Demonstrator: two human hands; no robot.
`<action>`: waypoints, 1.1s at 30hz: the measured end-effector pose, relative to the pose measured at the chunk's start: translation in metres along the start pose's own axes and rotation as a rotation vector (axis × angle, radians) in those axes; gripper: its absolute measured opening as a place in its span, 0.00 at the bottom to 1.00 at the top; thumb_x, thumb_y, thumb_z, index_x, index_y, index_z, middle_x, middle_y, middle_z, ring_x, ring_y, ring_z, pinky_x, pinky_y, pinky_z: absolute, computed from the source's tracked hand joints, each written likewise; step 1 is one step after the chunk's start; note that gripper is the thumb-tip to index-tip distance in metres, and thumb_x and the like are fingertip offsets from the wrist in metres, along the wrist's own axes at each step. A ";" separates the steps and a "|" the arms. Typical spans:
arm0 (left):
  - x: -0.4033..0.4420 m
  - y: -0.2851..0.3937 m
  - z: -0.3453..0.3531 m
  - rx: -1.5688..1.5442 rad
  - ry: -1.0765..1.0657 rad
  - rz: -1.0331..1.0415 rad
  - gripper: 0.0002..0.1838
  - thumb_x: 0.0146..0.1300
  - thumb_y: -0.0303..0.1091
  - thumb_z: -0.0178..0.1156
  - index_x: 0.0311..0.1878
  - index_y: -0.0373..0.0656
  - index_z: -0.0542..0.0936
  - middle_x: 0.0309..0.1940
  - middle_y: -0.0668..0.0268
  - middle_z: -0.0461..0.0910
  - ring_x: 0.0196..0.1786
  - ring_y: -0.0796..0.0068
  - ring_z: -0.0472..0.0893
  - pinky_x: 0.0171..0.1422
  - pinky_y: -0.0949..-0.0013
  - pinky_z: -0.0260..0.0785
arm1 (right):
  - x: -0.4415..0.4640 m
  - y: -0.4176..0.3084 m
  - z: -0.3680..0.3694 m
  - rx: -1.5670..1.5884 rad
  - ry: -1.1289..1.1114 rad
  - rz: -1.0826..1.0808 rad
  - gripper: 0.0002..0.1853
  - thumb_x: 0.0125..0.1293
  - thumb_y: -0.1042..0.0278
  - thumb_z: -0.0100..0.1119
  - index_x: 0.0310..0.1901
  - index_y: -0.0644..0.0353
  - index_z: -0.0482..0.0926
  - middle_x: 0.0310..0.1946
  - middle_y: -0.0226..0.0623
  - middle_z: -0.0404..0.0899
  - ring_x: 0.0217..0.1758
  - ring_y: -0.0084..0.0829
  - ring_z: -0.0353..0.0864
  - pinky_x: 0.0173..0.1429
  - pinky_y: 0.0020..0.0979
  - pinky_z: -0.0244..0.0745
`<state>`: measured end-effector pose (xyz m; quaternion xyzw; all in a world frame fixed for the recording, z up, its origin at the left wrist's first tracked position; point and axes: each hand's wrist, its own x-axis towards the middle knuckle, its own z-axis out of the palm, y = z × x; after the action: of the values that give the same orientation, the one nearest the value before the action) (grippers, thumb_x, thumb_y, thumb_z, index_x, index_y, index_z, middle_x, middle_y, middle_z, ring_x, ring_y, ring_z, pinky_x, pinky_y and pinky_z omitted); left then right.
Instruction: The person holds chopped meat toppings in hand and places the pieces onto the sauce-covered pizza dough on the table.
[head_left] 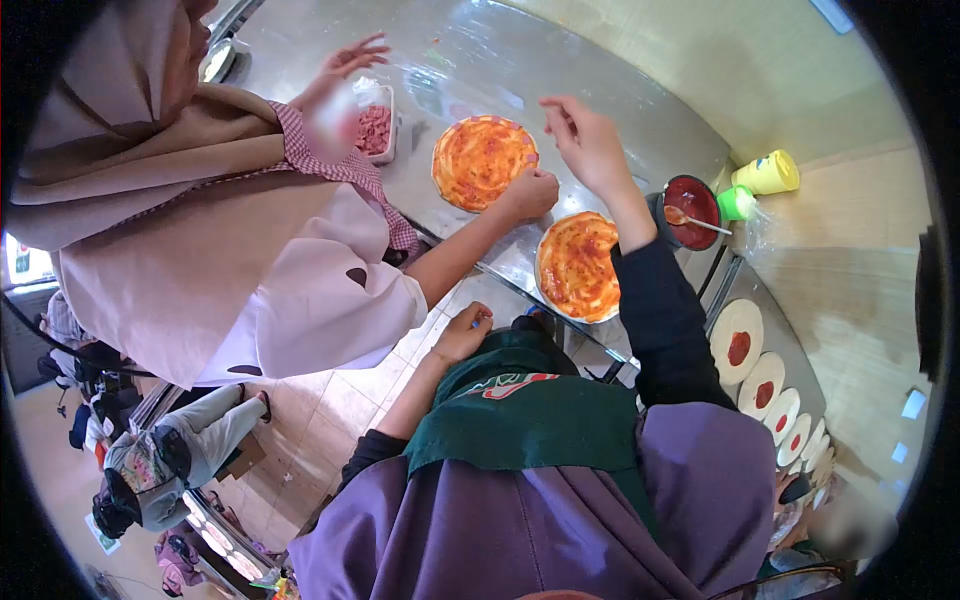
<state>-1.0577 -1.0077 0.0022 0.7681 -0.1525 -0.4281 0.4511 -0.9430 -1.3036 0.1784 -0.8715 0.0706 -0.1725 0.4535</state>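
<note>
My left hand (462, 332) is low in front of the green apron (520, 420), its fingers curled; what is inside, if anything, is hidden. Over the metal table my right hand (588, 145) is raised, fingers loosely bent and apart, with nothing visible in them. Below its wrist lies a round pizza base spread with orange-red sauce (578, 268), partly covered by my sleeve. A second sauced pizza base (480, 165) sits further back, with small pink pieces along its edge. A co-worker's hand (530, 195) is at that base's edge.
Left of the bases stands a tub of pink chopped meat (375, 130), under the co-worker's other hand (345, 60). On the right are a sauce bowl (692, 210) with a wooden spoon (695, 220), a yellow container (766, 173) and several dough rounds (737, 325) with red sauce.
</note>
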 end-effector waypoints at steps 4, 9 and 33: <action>-0.008 -0.005 -0.012 -0.001 0.074 -0.021 0.14 0.62 0.41 0.53 0.45 0.42 0.73 0.35 0.57 0.78 0.40 0.64 0.78 0.48 0.65 0.68 | 0.039 -0.006 0.022 -0.054 -0.089 -0.068 0.14 0.65 0.64 0.52 0.48 0.60 0.76 0.33 0.43 0.81 0.35 0.33 0.82 0.40 0.31 0.75; -0.001 -0.014 -0.018 -0.034 0.117 -0.005 0.13 0.63 0.41 0.52 0.44 0.42 0.73 0.34 0.56 0.78 0.40 0.62 0.78 0.47 0.64 0.69 | 0.065 0.013 0.066 -0.122 -0.150 -0.207 0.13 0.62 0.65 0.54 0.46 0.61 0.77 0.33 0.45 0.81 0.34 0.36 0.81 0.40 0.32 0.75; 0.021 0.017 -0.026 -0.145 0.081 0.046 0.14 0.63 0.36 0.53 0.50 0.42 0.70 0.33 0.62 0.74 0.29 0.75 0.75 0.33 0.72 0.68 | -0.072 0.136 0.022 -0.464 -0.147 0.249 0.15 0.62 0.68 0.48 0.50 0.60 0.75 0.47 0.49 0.76 0.50 0.49 0.75 0.54 0.42 0.70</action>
<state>-1.0219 -1.0154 0.0111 0.7465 -0.1201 -0.3960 0.5210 -0.9974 -1.3453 0.0392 -0.9470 0.1815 -0.0309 0.2633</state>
